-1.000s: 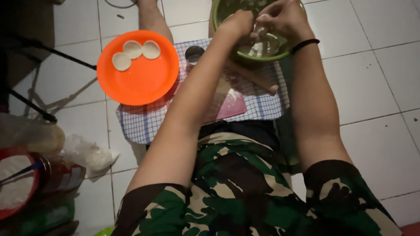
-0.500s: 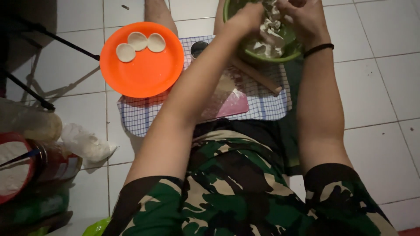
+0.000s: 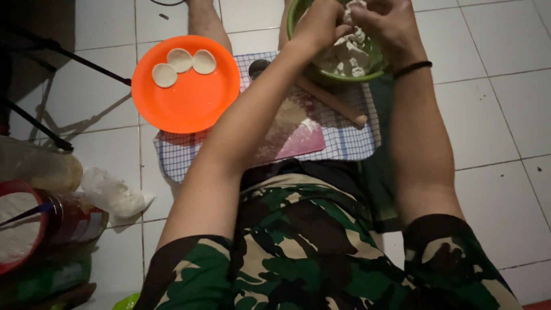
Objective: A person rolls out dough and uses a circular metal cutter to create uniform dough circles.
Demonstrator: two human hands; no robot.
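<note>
A green bowl (image 3: 376, 57) holding white dough (image 3: 344, 57) stands at the top of the view. Both hands are over it: my left hand (image 3: 318, 23) pinches a piece of the dough, and my right hand (image 3: 387, 20), with a black band on its wrist, pulls at the same lump. To the left lies an orange plate (image 3: 189, 95) with three flat round dough discs (image 3: 181, 60) near its far edge. A wooden rolling pin (image 3: 338, 106) lies under the bowl's near side on a checked cloth (image 3: 344, 143).
A pink floured board (image 3: 301, 140) lies on the cloth, and a small dark cup (image 3: 258, 68) stands beside the plate. At the left are a red bowl of flour (image 3: 17, 229), a jar (image 3: 74, 221), a white plastic bag (image 3: 112, 195) and black tripod legs (image 3: 40, 126). White floor tiles surround everything.
The view has shifted, so plate and bowl sit lower in the frame. Both hands stay over the green bowl, working the dough.
</note>
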